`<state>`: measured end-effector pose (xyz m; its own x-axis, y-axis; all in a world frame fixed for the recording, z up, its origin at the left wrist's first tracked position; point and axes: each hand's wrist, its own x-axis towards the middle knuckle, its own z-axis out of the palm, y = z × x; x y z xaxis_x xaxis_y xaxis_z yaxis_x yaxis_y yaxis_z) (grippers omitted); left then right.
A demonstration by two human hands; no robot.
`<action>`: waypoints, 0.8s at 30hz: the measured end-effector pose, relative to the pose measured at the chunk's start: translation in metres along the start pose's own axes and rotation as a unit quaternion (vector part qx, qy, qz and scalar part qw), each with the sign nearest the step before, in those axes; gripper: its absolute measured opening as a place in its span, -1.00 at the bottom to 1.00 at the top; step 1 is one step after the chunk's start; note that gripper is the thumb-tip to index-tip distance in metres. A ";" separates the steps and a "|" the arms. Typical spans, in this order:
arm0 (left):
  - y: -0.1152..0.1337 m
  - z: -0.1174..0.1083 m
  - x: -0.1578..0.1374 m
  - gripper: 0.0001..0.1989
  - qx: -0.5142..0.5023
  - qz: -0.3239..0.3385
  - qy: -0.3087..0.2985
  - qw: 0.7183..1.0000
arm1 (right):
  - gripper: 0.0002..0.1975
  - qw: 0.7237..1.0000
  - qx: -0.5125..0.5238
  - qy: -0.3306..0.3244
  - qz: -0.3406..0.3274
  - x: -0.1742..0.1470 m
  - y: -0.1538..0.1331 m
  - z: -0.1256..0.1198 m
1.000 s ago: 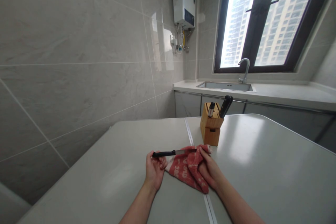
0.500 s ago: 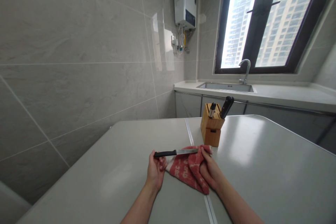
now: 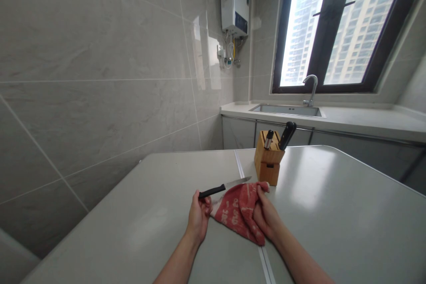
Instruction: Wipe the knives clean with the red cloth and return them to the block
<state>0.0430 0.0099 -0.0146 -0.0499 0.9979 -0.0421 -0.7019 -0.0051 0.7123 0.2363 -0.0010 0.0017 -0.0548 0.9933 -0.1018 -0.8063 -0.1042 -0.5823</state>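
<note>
A knife [image 3: 213, 191] with a black handle and a short steel blade is gripped near the handle's end by my left hand [image 3: 199, 215]. Its blade points right and slightly up, above the cloth's upper edge. My right hand [image 3: 266, 215] is closed on a red towel [image 3: 234, 213] with pale lettering, pinching its upper right corner. The towel hangs in folds between both hands, and its left end reaches the fingers of my left hand. Some of my right fingers are hidden behind the folds.
Behind the towel stands a wooden knife block [image 3: 269, 164] holding a large black-handled knife [image 3: 287, 135] and a smaller dark-handled tool [image 3: 269, 139]. The white table [image 3: 166, 173] has a metal seam. Beyond it are a counter, a sink [image 3: 286, 110] and a faucet [image 3: 311, 88].
The knife has tilted, its blade tip rising away from the towel and my right fingers. Both hands stay in nearly the same place.
</note>
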 end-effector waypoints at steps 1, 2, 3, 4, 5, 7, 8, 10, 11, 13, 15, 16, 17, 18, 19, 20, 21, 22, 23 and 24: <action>-0.001 0.000 0.000 -0.59 0.017 0.000 0.001 1.000 | -0.73 1.000 -0.014 -0.011 0.002 0.000 0.001 -0.001; -0.001 0.001 -0.001 -0.59 0.040 0.000 -0.001 0.999 | -0.72 0.999 -0.028 -0.023 0.004 0.000 0.002 -0.001; -0.002 0.001 -0.002 -0.58 0.068 -0.001 -0.010 0.998 | -0.73 0.999 -0.041 -0.033 0.004 0.000 0.002 -0.002; -0.003 0.002 -0.003 -0.57 0.101 -0.003 -0.023 0.995 | -0.74 0.998 -0.050 -0.042 0.001 0.000 0.003 -0.002; -0.004 0.002 -0.004 -0.56 0.135 -0.006 -0.042 0.990 | -0.76 0.997 -0.056 -0.048 -0.003 0.000 0.004 -0.002; -0.005 0.004 -0.007 -0.52 0.200 -0.010 -0.082 0.976 | -0.80 0.997 -0.060 -0.050 -0.013 0.000 0.005 -0.003; -0.006 0.005 -0.008 -0.51 0.227 -0.009 -0.100 0.969 | -0.81 0.997 -0.062 -0.049 -0.015 0.000 0.005 -0.003; -0.006 0.006 -0.009 -0.49 0.271 -0.003 -0.127 0.954 | -0.81 0.996 -0.069 -0.050 -0.016 -0.001 0.006 -0.003; -0.006 0.006 -0.010 -0.49 0.289 0.001 -0.137 0.948 | -0.81 0.996 -0.073 -0.054 -0.015 -0.001 0.006 -0.003; -0.006 0.007 -0.010 -0.50 0.318 0.004 -0.154 0.936 | -0.82 0.995 -0.078 -0.065 -0.013 -0.001 0.006 -0.003; -0.005 0.006 -0.009 -0.51 0.339 -0.001 -0.166 0.926 | -0.83 0.994 -0.080 -0.068 -0.014 -0.001 0.006 -0.003; -0.005 0.006 -0.010 -0.51 0.347 -0.004 -0.172 0.922 | -0.83 0.994 -0.082 -0.067 -0.014 -0.002 0.006 -0.003; -0.005 0.006 -0.010 -0.52 0.353 -0.007 -0.178 0.918 | -0.83 0.994 -0.086 -0.067 -0.012 -0.002 0.006 -0.003; -0.005 0.006 -0.010 -0.54 0.359 -0.007 -0.184 0.915 | -0.82 0.993 -0.090 -0.069 -0.009 -0.003 0.006 -0.003; -0.005 0.005 -0.010 -0.55 0.365 -0.004 -0.191 0.911 | -0.80 0.993 -0.095 -0.073 -0.006 -0.003 0.006 -0.003; -0.005 0.005 -0.010 -0.57 0.370 0.001 -0.196 0.908 | -0.78 0.992 -0.098 -0.077 -0.004 -0.004 0.006 -0.002; -0.005 0.006 -0.011 -0.59 0.376 0.009 -0.200 0.905 | -0.76 0.992 -0.099 -0.080 -0.001 -0.005 0.006 -0.002; -0.005 0.006 -0.011 -0.61 0.380 0.018 -0.201 0.903 | -0.75 0.992 -0.098 -0.080 0.001 -0.005 0.006 -0.001; -0.005 0.006 -0.011 -0.63 0.383 0.028 -0.200 0.901 | -0.74 0.993 -0.094 -0.076 0.001 -0.006 0.005 0.000; -0.005 0.007 -0.011 -0.64 0.384 0.035 -0.195 0.902 | -0.74 0.993 -0.090 -0.072 0.000 -0.007 0.005 0.001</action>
<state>0.0516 -0.0010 -0.0127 0.2831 0.9448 0.1650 0.0009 -0.1723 0.9850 0.2324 -0.0085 0.0003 -0.1483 0.9889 0.0069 -0.6884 -0.0982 -0.7186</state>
